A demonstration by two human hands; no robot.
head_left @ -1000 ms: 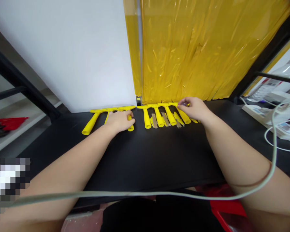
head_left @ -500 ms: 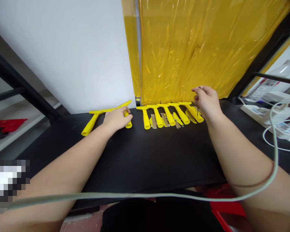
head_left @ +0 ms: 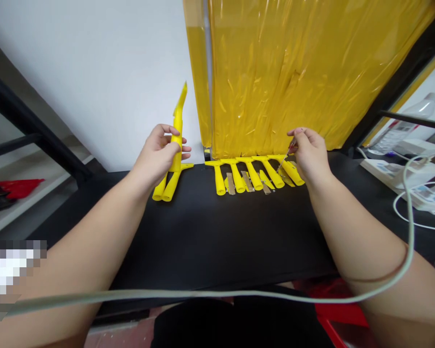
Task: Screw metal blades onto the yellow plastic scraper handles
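Note:
My left hand [head_left: 165, 150] is closed around a yellow T-shaped plastic handle [head_left: 177, 128], raised nearly upright above the table with its flat head at the top. Just below it, two more yellow T-shaped handles [head_left: 171, 187] lie close together. To the right is a row of several similar handles [head_left: 238, 176], their round hollow ends facing me. Over the right end of that row, my right hand [head_left: 309, 151] pinches a thin metal rod-like tool [head_left: 284, 159] that slants down to the left; its exact kind is unclear.
Brown strips [head_left: 231, 183] and yellow scraps lie among the row. Behind stand a white panel [head_left: 112, 87] and a yellow plastic sheet [head_left: 275, 77]. Power strips [head_left: 416, 183] and a clear bottle [head_left: 402, 125] are at right. A pale cable [head_left: 217, 293] crosses in front of me.
My left hand has lifted one yellow handle from the table and turned it upright. The other two handles on the left now lie together. The tool in my right hand has tilted leftward.

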